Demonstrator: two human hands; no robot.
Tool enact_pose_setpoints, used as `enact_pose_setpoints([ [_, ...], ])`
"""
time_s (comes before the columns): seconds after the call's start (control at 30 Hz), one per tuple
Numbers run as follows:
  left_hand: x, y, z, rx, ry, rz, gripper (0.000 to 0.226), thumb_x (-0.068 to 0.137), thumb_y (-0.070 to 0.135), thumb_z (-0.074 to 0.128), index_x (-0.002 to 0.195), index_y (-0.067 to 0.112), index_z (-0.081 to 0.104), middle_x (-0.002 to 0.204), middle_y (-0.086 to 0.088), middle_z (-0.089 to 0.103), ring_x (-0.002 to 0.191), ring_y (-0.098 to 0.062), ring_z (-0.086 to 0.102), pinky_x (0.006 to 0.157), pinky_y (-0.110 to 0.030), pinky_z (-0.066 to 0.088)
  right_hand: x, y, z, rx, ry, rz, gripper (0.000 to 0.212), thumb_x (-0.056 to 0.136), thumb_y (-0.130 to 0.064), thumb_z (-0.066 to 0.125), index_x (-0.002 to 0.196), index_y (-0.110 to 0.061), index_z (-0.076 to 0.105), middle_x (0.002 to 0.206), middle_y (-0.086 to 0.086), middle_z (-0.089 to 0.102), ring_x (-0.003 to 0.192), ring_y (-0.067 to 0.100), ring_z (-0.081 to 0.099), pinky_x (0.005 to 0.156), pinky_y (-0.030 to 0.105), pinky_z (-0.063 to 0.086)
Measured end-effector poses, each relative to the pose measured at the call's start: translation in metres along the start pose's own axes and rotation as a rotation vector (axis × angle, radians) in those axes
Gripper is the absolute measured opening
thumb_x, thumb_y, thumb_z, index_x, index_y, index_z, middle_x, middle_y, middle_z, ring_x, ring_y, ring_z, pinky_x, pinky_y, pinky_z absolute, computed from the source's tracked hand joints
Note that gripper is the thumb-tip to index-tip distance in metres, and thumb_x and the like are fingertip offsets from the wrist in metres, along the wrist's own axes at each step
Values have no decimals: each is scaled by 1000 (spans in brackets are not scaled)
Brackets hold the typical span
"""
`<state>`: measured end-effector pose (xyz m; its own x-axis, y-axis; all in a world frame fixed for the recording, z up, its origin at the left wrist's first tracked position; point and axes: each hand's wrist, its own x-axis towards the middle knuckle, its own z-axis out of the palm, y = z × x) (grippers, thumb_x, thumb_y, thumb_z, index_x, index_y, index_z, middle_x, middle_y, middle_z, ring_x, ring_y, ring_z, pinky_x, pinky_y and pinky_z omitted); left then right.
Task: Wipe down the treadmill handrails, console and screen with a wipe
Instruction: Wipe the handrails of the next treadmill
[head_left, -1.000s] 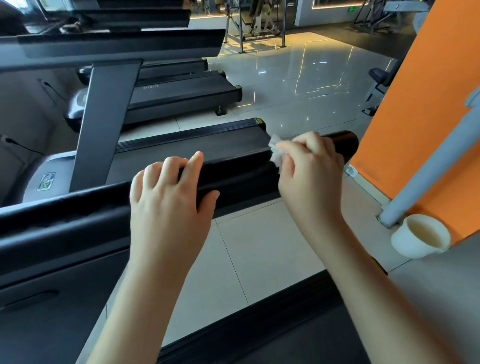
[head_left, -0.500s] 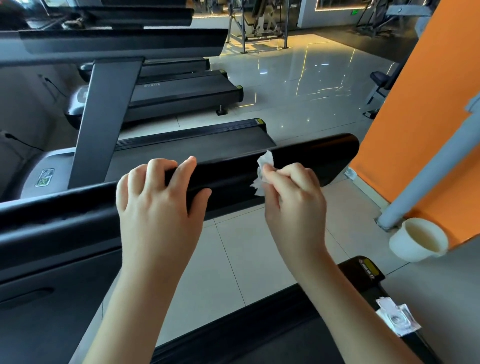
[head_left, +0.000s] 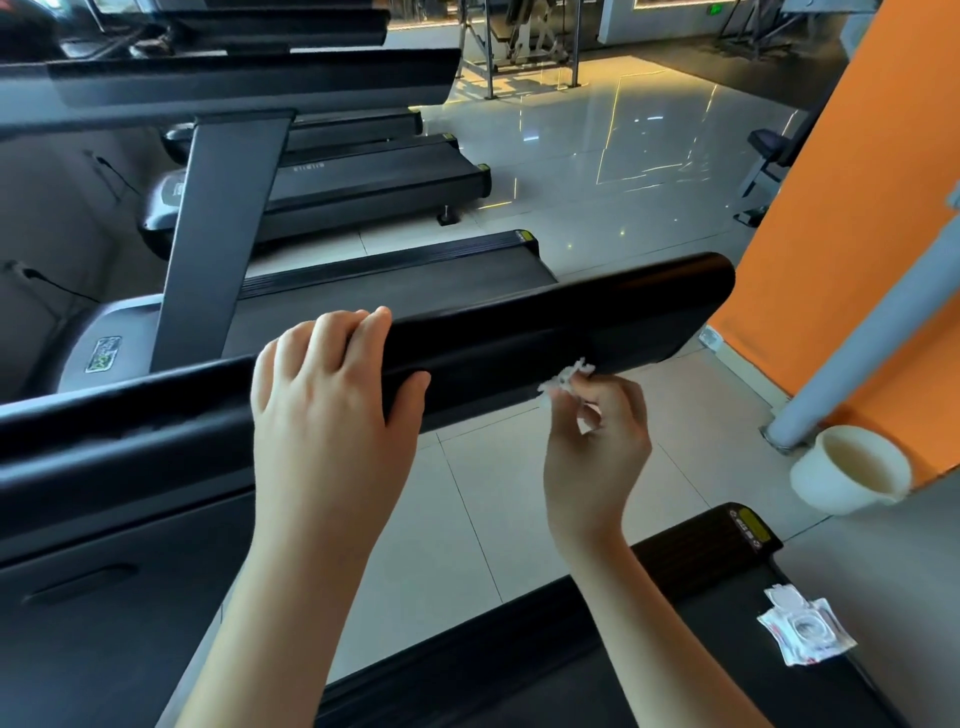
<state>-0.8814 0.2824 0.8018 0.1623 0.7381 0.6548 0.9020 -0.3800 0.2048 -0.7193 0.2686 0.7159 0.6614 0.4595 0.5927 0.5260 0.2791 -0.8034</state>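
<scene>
Black handrail (head_left: 571, 322) is gripped by the left hand (head_left: 332, 400), fingers curled over its top; a crumpled white wipe (head_left: 566, 375) is pinched by the right hand (head_left: 597, 452) at the rail's lower edge. A wipe packet (head_left: 805, 631) is seen lying on the treadmill deck (head_left: 722, 629), lower right, print unreadable. A green sticker (head_left: 104, 354) on the neighbouring treadmill (head_left: 389, 291) and a yellow label (head_left: 750, 522) at the deck's end are likewise illegible.

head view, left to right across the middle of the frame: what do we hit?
Left hand gripping the handrail → crumpled wipe pinched by the right hand → paper cup at far right.
</scene>
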Motion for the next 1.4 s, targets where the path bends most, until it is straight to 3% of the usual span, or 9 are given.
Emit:
enact_pose_setpoints([
  [0.17,-2,-3,-2,29,-7,5,46,83,35,57,122,10,63,118,-14,58,113,-36,47,102,-48,30,-7,-20,5,60,-67,-94,11,81,12,69,89,5,68,95,13,62,91,2,61,79,18,53],
  [0.3,-5,-7,-6,100,-9,-21,49,83,39,56,126,15,61,115,-15,56,112,-34,40,105,-57,23,11,-21,5,14,83,-90,12,82,14,67,92,8,70,93,18,63,93,-8,58,80,10,49],
  [0.47,-8,-9,-2,112,34,-28,52,85,41,58,121,4,60,110,-14,59,107,-31,41,104,-50,23,-2,-34,9,-8,-69,-243,14,85,11,65,97,7,71,92,15,61,83,24,64,77,19,52],
  [0.67,-8,-10,-1,115,58,-11,51,85,41,58,120,4,61,110,-15,59,105,-30,40,102,-47,23,21,-43,12,-132,30,-193,15,87,5,62,98,1,72,92,7,60,81,27,59,75,14,44],
  [0.9,-8,-11,-1,109,63,-11,51,84,41,58,120,4,61,110,-15,60,105,-30,40,101,-47,25,45,-62,28,-224,-210,-453,28,89,-8,47,81,-3,73,76,5,61,80,16,39,68,10,29],
  [1.1,-8,-10,-1,102,55,-26,52,84,41,57,120,4,61,111,-14,60,105,-30,41,102,-47,25,41,-72,35,-220,-292,-500,21,89,-7,59,74,-5,73,71,4,61,71,17,41,65,7,32],
  [1.2,-8,-11,-1,104,56,-18,52,84,41,57,120,4,61,111,-14,60,105,-29,41,102,-47,26,50,-63,26,-243,-235,-505,25,92,-17,56,78,-8,75,72,3,62,69,21,49,63,24,45],
  [1.27,-8,-10,-1,102,54,-17,52,84,40,56,120,4,61,111,-14,60,105,-30,41,103,-47,25,49,-61,18,-287,-125,-421,22,92,-11,56,84,-6,76,76,4,63,75,10,38,70,7,37],
  [1.4,-8,-8,-2,107,49,-26,52,83,40,55,120,4,61,111,-13,60,105,-31,45,104,-47,24,11,-63,13,-352,-179,-430,22,89,3,57,102,-1,73,90,10,64,79,23,51,73,11,30],
])
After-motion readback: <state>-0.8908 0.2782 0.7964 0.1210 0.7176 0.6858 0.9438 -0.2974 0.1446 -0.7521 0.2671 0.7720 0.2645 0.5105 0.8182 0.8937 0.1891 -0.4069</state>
